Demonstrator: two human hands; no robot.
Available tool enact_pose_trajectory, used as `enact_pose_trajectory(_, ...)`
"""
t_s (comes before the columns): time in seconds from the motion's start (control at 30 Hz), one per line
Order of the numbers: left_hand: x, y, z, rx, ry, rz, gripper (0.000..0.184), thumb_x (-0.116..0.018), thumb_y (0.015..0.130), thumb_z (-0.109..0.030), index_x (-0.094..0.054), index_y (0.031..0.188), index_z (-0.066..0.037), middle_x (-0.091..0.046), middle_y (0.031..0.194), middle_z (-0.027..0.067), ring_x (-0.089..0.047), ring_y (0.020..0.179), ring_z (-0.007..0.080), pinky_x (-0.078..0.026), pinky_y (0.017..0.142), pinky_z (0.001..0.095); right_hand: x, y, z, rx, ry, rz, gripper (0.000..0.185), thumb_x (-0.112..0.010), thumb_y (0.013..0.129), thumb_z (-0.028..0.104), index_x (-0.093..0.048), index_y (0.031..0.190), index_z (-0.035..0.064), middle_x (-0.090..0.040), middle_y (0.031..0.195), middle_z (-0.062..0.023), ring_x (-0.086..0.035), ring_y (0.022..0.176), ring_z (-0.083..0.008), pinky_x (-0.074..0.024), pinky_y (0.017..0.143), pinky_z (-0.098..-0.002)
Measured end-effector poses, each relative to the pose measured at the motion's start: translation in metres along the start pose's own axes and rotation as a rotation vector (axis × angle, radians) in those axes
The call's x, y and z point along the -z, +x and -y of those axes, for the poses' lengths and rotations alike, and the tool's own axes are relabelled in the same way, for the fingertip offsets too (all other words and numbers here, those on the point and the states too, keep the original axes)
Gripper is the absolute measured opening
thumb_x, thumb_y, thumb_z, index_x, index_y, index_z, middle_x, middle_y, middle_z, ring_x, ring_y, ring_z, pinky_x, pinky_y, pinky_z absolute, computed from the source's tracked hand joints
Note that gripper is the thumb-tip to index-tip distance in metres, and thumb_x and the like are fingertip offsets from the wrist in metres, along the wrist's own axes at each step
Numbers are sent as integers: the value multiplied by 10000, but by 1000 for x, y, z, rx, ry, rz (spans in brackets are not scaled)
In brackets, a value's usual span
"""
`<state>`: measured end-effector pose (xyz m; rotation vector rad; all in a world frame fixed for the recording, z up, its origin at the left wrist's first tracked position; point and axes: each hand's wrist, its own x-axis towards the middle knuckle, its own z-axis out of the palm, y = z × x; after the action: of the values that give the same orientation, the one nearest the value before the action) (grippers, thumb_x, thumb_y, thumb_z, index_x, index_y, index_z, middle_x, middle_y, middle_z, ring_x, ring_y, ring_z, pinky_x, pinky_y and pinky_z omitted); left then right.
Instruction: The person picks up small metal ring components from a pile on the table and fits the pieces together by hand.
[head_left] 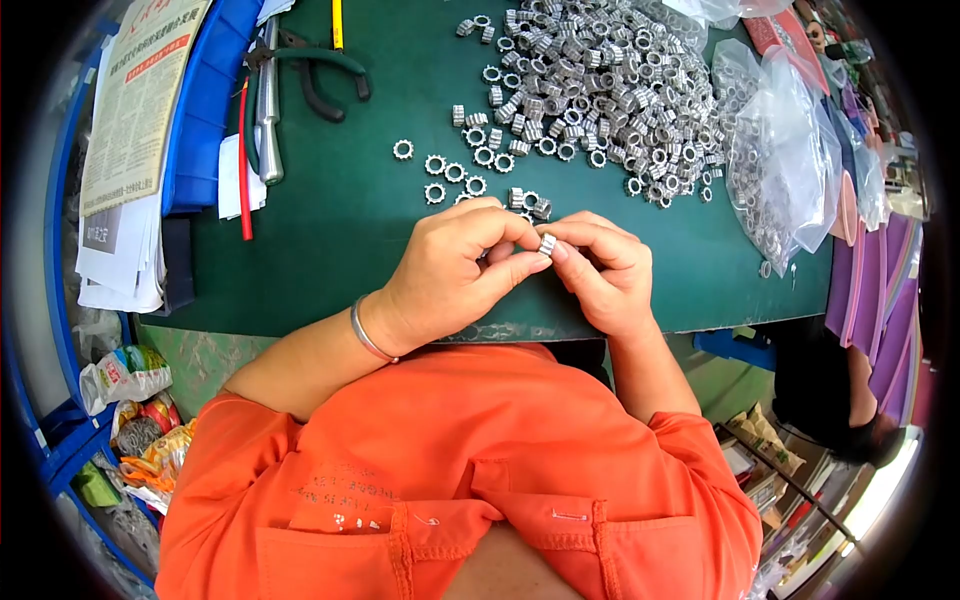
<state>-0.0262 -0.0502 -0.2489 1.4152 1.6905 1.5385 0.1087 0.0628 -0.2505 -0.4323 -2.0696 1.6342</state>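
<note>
Between the fingertips of both my hands is a small silver toothed metal ring (547, 244). My left hand (455, 255) pinches it from the left, thumb and forefinger closed on it. From the other side my right hand (608, 270) grips the same ring with thumb and forefinger. Just beyond my fingers lie a few similar rings (530, 202), partly hidden by my hands. More loose rings (455, 172) lie flat and spread out ahead of my left hand. A large heap of the rings (600, 90) covers the far middle of the table.
The green tabletop (330, 270) carries pliers (325, 75), a red stick-like tool (245, 170) and a blue tray (205, 110) with a newspaper (140, 100) at left. A clear plastic bag (785, 150) holding rings stands at right. Another person (830, 390) is at the far right.
</note>
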Motion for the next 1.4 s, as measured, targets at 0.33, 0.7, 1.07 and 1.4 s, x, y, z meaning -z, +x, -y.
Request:
enact_pose_trajectory(0.33,0,0,-2,27,-20,21,136,-674,671,2,-598,776,-39,-464,583,16,-425,500,97,-344,456,226,1,-1,-2,41,-52,-75,125,-615,713,-27,-634,837,-21,-604,733,-77,-538,606,-99,-412,521,-199)
enact_pose_trajectory(0.7,0,1,-3,45,-34,9,152,-682,652,11,-607,774,-40,-471,564,5,-424,487,72,-327,444,209,2,1,-2,32,-44,-57,126,-622,696,-34,-641,820,-17,-610,720,-82,-546,604,-108,-419,523,-210)
enact_pose_trajectory(1.07,4,2,-7,96,-200,-79,125,-671,732,-59,-553,702,-28,-518,627,-10,-439,532,41,-350,472,184,13,-5,-3,-307,850,-81,125,-513,777,-14,-563,889,-35,-574,726,-120,-399,448,-78,-280,379,-176)
enact_pose_trajectory(1.4,9,4,2,128,-171,-307,67,-607,774,-18,-564,825,-11,-519,683,-29,-433,579,18,-360,519,164,19,32,19,-31,-560,240,171,-646,716,73,-614,881,41,-549,691,-72,-543,599,-191,-435,548,-277)
